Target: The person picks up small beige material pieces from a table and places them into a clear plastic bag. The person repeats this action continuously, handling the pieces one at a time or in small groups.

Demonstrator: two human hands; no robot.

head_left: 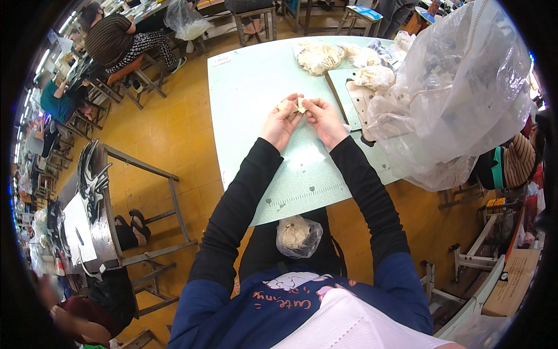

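Both my hands meet above the middle of a pale green table (244, 116). Between my fingertips is a small cream-coloured piece (301, 105), folded or pointed, perhaps fabric; its exact kind does not show. My left hand (281, 123) pinches it from the left, and my right hand (325, 120) grips its right side with thumb and fingers. A clear plastic bag (299, 237) with similar cream pieces rests in my lap, below the table's front edge.
A large clear plastic bag (447, 93) covers the table's right side, over a metal machine plate (359, 107). Bundles of cream pieces (318, 57) lie along the back. A dark table with black strips (93, 180) stands left. Other people sit at work around.
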